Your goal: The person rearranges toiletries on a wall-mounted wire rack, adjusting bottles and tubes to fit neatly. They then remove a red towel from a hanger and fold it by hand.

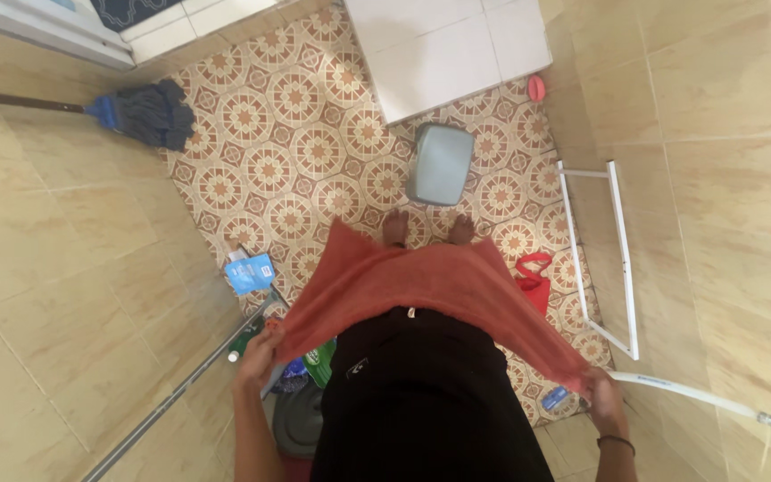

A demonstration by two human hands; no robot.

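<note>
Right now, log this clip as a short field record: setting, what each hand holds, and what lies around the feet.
setting: small tiled room, patterned floor, beige wall tiles
left hand: grips one corner of the orange towel
right hand: grips the opposite corner
towel state: stretched out flat between the hands, in front of the body
ahead of feet: grey stool
upper left: mop with dark strands
left floor: blue pouch
right: white frame, red bag, white hose

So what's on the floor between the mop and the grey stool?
Nothing: in the head view, only bare patterned floor tiles lie between the mop and the grey stool.
</note>
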